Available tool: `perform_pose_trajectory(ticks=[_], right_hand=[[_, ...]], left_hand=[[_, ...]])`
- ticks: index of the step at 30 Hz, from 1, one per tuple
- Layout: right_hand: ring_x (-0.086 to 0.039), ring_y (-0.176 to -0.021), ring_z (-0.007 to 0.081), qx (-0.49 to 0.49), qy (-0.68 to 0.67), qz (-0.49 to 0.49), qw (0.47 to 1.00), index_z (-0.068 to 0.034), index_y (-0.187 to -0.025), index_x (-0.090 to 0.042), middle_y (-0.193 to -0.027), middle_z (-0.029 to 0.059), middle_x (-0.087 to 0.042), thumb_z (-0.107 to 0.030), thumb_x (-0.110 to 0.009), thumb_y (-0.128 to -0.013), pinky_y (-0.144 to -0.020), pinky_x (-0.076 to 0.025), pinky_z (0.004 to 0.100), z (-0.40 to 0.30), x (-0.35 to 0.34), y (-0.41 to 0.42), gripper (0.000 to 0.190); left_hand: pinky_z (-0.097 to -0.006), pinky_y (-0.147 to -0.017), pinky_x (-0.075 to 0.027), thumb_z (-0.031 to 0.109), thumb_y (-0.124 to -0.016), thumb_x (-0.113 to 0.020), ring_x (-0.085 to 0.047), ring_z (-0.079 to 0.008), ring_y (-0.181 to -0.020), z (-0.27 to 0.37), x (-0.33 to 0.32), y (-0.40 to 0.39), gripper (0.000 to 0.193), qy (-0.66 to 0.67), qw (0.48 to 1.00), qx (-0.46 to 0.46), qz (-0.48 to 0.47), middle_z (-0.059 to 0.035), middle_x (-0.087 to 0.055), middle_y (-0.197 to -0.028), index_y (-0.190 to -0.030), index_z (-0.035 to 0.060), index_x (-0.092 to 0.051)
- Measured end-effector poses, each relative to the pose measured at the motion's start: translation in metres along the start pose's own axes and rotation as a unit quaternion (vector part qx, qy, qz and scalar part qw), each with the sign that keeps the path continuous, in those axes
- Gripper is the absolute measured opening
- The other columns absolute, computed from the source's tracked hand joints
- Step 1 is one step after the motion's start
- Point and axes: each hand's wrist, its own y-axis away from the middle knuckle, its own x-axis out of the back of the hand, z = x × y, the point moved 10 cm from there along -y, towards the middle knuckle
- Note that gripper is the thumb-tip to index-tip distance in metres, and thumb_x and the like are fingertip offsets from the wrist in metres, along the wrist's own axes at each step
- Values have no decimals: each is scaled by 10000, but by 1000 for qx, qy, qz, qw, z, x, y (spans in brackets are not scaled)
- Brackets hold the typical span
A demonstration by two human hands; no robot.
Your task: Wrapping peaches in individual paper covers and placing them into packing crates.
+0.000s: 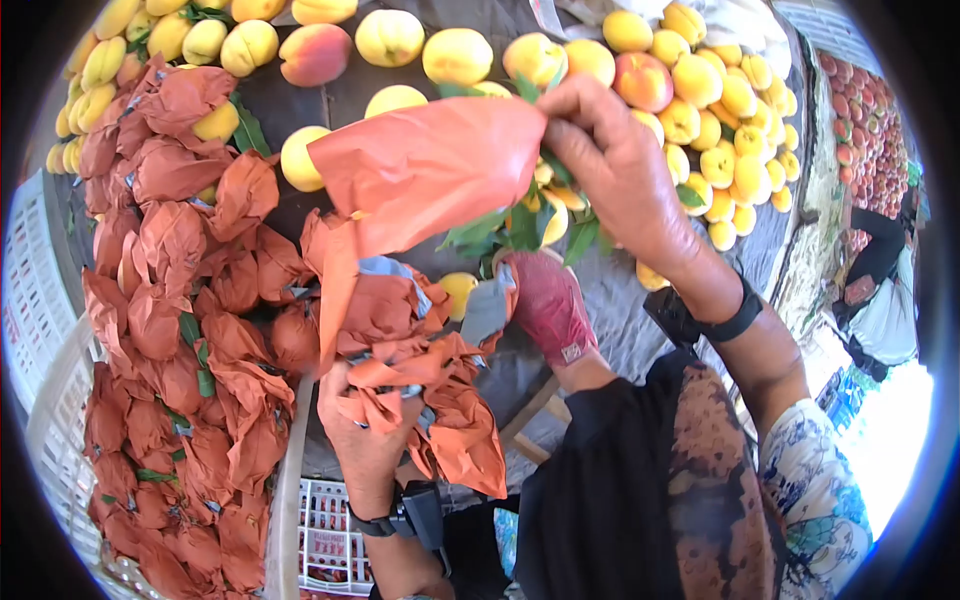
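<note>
My right hand [619, 161] pinches one end of an orange-red paper fruit bag [431, 165] between thumb and fingers. This bag stretches out to the left above the dark ground sheet and looks flat. In my left hand [360, 435] is a bunch of crumpled orange paper bags [457, 409], some showing grey-blue inner paper. Beneath my right hand, yellow peaches and green leaves [525, 225] are partly hidden. Left of my left hand, a heap of peaches wrapped in the same paper [187, 390] fills a white plastic basket [289, 480] and spreads past its far side.
Bare yellow peaches [720, 142] are piled at the right and others [105, 64] at the far left. My pink shoe [547, 300] stands on the dark sheet [637, 322]. A white crate [330, 525] is low centre. Reddish fruit [866, 131] lies beyond a ledge at right.
</note>
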Motion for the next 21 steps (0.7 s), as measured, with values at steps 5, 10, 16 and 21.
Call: perform_pose_trajectory(ticks=[5,10,16,21], right_hand=[[-643,-887,289,250,62,-201,945,-108,-1039,-575,-919,96,-624,-107,-559,-885,-718,-541,358,-49,-71,51,155],[-615,-853,279,286,78,-374,879,-131,-1039,-567,-884,93,-546,-150,-592,-834,-636,-524,395,-35,-125,96,208],[-589,-1070,278,279,50,-232,930,-136,-1156,-593,-1185,77,-578,-51,-598,-806,-827,-528,361,-34,-81,81,360],[-609,-1002,264,292,237,-75,924,-140,-1209,-590,-1284,68,-546,-30,-599,-791,-783,-543,342,-17,-37,46,432]], left_hand=[[-360,-771,-498,29,-541,-833,-620,-234,-883,18,-4,8,497,12,990,-141,1,-85,-591,-952,-985,41,-612],[-353,-788,-504,47,-553,-850,-617,-217,-901,-15,-15,9,573,156,988,-13,-12,-72,-586,-979,-1052,42,-569],[-342,-814,-514,76,-571,-876,-612,-192,-927,-59,-8,21,689,360,917,163,51,-52,-579,-1020,-1152,44,-506],[-334,-835,-522,99,-586,-897,-608,-172,-949,-82,4,34,788,337,916,202,74,-36,-573,-1054,-1236,45,-453]])
